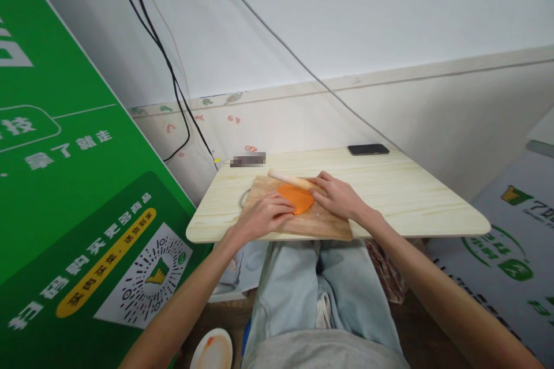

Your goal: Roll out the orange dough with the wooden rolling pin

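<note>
1. On the board [326, 222], at the table's [415, 196] front edge: dough [299, 197], flat, between both hands.
2. Pin [289, 178]: just beyond the dough; long axis slants from the board's far edge toward its right edge. Contact with dough unclear.
3. Right hand [335, 192]: nearer the pin, closed on its right end.
4. Left hand [266, 213]: fingers on the dough's left edge; pinching or flat, cannot tell.

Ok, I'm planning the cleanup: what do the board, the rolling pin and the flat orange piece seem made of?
Board: probably wood, fairly dull, going by its brown, uneven tone. Rolling pin: likely wood too, smooth to look at, judging by its pale tan colour. Orange piece: matte and evenly coloured, perhaps dough or clay; the look can't settle which.
</note>
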`<state>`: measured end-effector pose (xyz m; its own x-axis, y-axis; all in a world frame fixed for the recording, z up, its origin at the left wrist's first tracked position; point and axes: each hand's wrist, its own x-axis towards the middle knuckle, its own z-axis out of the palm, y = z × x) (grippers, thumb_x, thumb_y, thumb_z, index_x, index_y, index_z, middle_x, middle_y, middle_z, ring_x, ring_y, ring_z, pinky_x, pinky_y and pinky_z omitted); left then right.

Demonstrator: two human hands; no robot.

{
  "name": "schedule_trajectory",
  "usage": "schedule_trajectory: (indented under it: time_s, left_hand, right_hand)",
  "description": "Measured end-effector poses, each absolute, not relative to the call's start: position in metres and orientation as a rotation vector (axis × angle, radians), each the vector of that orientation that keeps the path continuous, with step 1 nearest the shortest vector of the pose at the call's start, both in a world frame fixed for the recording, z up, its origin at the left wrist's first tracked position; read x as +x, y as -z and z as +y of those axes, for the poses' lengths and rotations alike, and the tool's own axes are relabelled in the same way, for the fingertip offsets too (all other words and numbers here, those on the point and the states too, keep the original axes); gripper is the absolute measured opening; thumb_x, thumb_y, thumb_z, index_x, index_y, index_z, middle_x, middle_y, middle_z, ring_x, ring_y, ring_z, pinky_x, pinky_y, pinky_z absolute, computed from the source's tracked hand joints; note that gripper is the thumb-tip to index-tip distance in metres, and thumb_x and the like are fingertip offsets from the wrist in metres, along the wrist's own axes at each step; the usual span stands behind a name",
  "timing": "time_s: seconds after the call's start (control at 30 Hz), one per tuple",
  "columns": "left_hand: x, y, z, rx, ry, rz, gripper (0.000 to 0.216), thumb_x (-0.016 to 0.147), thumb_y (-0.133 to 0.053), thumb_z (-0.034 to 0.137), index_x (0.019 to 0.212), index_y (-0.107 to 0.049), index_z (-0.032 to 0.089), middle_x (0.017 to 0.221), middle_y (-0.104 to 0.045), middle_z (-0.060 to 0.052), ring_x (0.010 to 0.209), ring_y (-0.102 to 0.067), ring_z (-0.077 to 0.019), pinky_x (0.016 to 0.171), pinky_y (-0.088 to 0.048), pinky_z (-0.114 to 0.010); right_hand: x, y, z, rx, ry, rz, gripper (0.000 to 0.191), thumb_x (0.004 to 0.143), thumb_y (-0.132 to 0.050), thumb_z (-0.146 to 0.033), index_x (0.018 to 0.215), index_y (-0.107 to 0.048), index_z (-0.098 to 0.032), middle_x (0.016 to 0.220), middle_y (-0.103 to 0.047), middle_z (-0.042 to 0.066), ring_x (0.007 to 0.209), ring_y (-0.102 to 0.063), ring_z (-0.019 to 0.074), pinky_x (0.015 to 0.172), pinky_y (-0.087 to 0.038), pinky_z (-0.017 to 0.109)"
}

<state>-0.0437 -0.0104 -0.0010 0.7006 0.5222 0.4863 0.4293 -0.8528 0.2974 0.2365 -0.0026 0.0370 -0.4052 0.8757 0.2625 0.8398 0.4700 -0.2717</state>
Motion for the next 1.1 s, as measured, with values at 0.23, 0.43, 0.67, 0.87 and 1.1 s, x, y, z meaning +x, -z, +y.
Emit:
schedule_trajectory:
  time_s: [0.23,0.43,0.67,0.87,1.1]
  left_hand:
    - [-0.067,-0.021,0.013,2.457,-1.355,1.239,0.036,0.112,-0.056,0.032,0.087,-0.080,0.022,0.089,-0.082,-0.007,0.091,-0.075,-0.0236,0.093,-0.060,-0.039]
    - [-0.048,-0.023,0.067,2.470,-1.073,1.502,0.026,0.111,-0.055,0.028,0.114,-0.079,0.017,0.119,-0.081,-0.013,0.117,-0.072,-0.0268,0.110,-0.055,-0.043]
    - [-0.029,-0.014,0.079,2.560,-0.331,1.597,0.054,0.116,-0.038,0.037,0.165,-0.054,0.021,0.166,-0.060,-0.016,0.158,-0.049,-0.0330,0.132,-0.036,-0.057]
    - [-0.038,-0.010,0.070,2.446,-0.166,1.649,0.073,0.117,-0.023,0.055,0.181,-0.027,0.019,0.187,-0.028,-0.016,0.176,-0.019,-0.0373,0.139,-0.020,-0.061]
    - [-0.042,0.017,0.038,2.658,-0.418,1.703,0.067,0.117,-0.024,0.041,0.174,-0.039,0.007,0.180,-0.042,-0.021,0.174,-0.026,-0.0376,0.139,-0.025,-0.059]
  right_hand:
    - [0.235,-0.041,0.034,-1.245,-0.179,-2.517,0.046,0.106,-0.061,-0.032,0.148,-0.073,-0.020,0.133,-0.073,0.013,0.107,-0.074,0.0255,0.093,-0.053,0.033]
    - [0.236,-0.040,0.054,-1.030,-0.257,-2.631,0.047,0.104,-0.065,-0.033,0.148,-0.075,-0.020,0.124,-0.074,0.013,0.100,-0.073,0.0253,0.092,-0.054,0.035]
    - [0.231,-0.032,0.060,-1.072,-0.298,-2.482,0.039,0.110,-0.052,-0.030,0.128,-0.084,-0.016,0.125,-0.072,0.017,0.119,-0.070,0.0283,0.108,-0.055,0.042]
    - [0.226,-0.026,0.053,-1.463,0.001,-2.570,0.057,0.116,-0.034,-0.040,0.163,-0.061,-0.022,0.165,-0.058,0.021,0.154,-0.053,0.0388,0.125,-0.044,0.062]
    - [0.215,-0.007,0.017,-1.686,0.155,-2.313,0.074,0.117,-0.022,-0.045,0.172,-0.038,0.002,0.172,-0.050,0.029,0.163,-0.046,0.0378,0.132,-0.039,0.052]
